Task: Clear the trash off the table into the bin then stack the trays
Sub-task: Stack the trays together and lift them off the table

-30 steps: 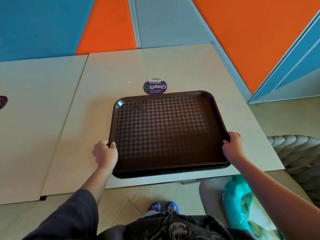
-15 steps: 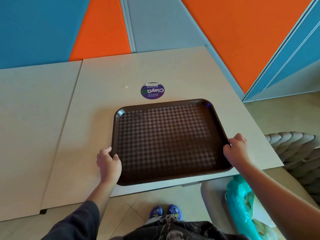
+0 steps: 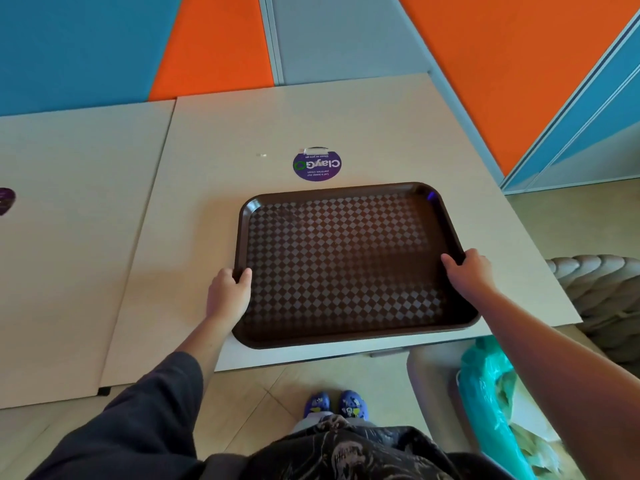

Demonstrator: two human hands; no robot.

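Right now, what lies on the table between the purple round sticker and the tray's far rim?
Nothing: in the head view only a narrow strip of bare table separates the purple sticker from the brown tray.

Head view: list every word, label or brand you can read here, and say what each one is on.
"ClayGO": on the round purple sticker on the table, printed upside down from this side.
Two smaller lines under that word on the same sticker: too small to read.
Second purple sticker at the left edge: cut off, nothing readable.
Brown tray, dark printed clothing and blue shoes: no readable text.
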